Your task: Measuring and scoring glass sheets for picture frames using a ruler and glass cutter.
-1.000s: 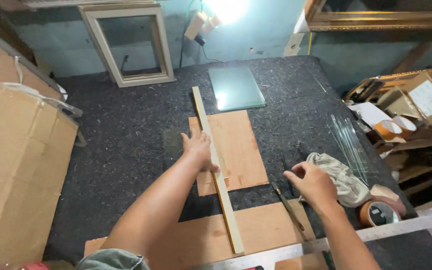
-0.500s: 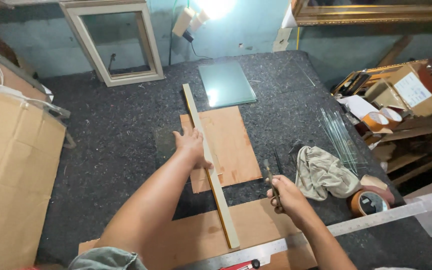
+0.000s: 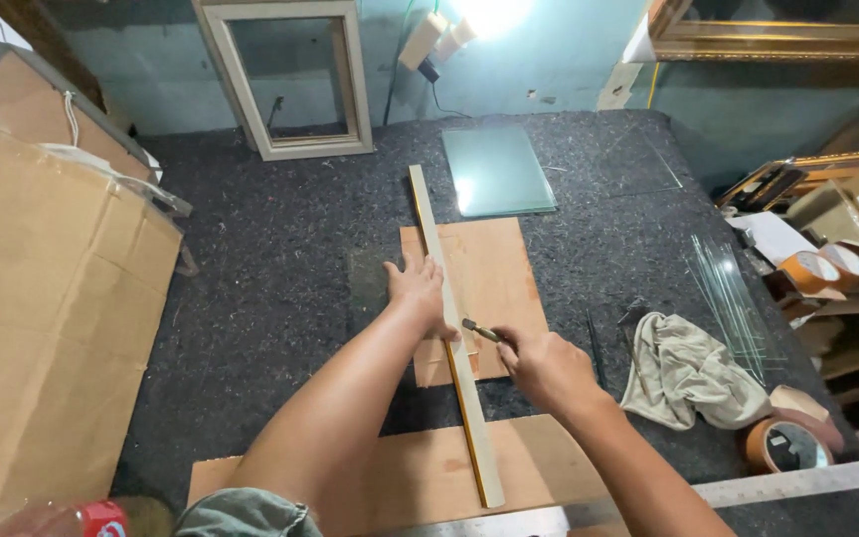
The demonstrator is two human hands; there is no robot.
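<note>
Left hand (image 3: 420,290) is laid flat, fingers spread, on the ruler (image 3: 449,328), which is pressed across the board (image 3: 489,278) near the middle of the counter (image 3: 251,259). Right hand (image 3: 547,366) is closed in a grip on a cutter (image 3: 481,331), its tip set against the ruler's right edge. A glass pane (image 3: 496,169) lies beyond; a rag (image 3: 683,370) and tape roll (image 3: 782,446) are seen at right.
</note>
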